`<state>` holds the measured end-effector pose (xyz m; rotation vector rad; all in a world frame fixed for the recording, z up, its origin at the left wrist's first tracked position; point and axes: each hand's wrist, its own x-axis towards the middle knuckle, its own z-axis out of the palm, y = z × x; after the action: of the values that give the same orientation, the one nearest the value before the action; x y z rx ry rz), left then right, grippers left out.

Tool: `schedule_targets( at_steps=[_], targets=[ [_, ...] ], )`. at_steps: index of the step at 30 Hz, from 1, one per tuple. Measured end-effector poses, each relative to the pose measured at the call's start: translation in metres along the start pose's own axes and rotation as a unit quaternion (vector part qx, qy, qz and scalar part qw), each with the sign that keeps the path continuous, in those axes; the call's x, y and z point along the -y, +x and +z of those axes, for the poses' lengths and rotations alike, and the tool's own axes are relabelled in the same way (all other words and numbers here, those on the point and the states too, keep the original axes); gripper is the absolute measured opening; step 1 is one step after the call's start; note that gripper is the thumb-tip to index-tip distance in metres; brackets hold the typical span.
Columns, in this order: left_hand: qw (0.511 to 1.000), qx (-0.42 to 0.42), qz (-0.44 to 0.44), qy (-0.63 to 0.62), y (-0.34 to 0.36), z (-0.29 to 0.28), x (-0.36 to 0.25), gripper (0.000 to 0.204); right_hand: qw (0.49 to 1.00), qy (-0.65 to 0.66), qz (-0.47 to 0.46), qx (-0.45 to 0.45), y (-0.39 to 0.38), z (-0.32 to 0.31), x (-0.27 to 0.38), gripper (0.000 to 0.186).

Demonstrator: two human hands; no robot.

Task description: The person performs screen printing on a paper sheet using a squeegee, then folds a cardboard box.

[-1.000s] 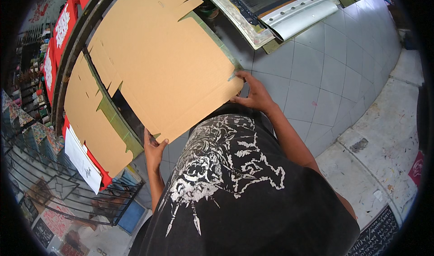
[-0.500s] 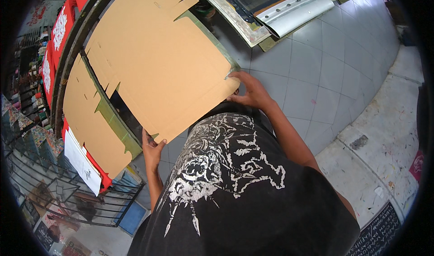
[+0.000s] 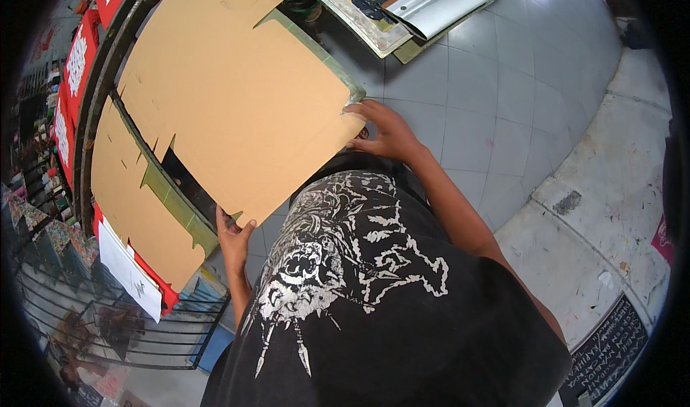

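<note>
A large tan cardboard sheet [image 3: 230, 90] with slits lies over a green-edged board [image 3: 309, 47] in front of me. My left hand [image 3: 233, 238] grips its near-left corner, thumb on top and fingers at the edge. My right hand [image 3: 388, 137] holds its right corner, fingers curled over the rim. A second cardboard sheet [image 3: 140, 191] rests on another green-edged board to the left, with white paper [image 3: 126, 270] and red fabric [image 3: 164, 290] beside it. My printed black shirt fills the lower middle.
A metal screen frame with a silver clamp bar [image 3: 449, 1] is at the top right. A dark curved rail [image 3: 100, 90] runs along the left, with red printed fabrics [image 3: 75, 65] behind it. A black metal railing [image 3: 165, 353] is lower left. Grey tiled floor [image 3: 503, 119] is on the right.
The boards, cardboard and both hands appear slightly higher and further left in the picture than in the earlier frames. Both hands keep their grip on the same corners.
</note>
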<state>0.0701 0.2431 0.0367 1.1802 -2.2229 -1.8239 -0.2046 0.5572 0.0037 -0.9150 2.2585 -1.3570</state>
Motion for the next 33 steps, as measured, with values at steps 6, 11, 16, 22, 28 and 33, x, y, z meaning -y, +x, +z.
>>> schedule_targets(
  at_steps=[6, 11, 16, 22, 28, 33],
  targets=[
    [1.0, 0.003, -0.004, 0.006, 0.0, -0.003, 0.002, 0.091, 1.0, -0.006, -0.006, -0.02, 0.0, 0.002, 0.002, 0.056],
    [1.0, 0.007, 0.007, 0.009, 0.0, -0.001, -0.002, 0.09, 1.0, 0.007, 0.005, -0.008, 0.001, 0.001, 0.003, 0.056],
    [1.0, -0.003, 0.007, 0.019, -0.001, 0.001, -0.002, 0.09, 1.0, 0.01, -0.005, -0.027, -0.002, 0.008, -0.007, 0.057],
    [1.0, -0.005, -0.006, 0.023, 0.0, -0.001, 0.002, 0.09, 0.999, 0.03, -0.003, -0.035, -0.002, 0.012, -0.011, 0.056],
    [1.0, -0.005, 0.019, -0.013, -0.001, 0.0, 0.007, 0.091, 0.999, 0.032, -0.007, -0.033, -0.002, 0.013, -0.01, 0.057],
    [1.0, 0.002, 0.01, -0.014, -0.001, -0.002, 0.007, 0.091, 0.999, 0.033, -0.004, -0.032, -0.002, 0.012, -0.006, 0.058]
  ],
)
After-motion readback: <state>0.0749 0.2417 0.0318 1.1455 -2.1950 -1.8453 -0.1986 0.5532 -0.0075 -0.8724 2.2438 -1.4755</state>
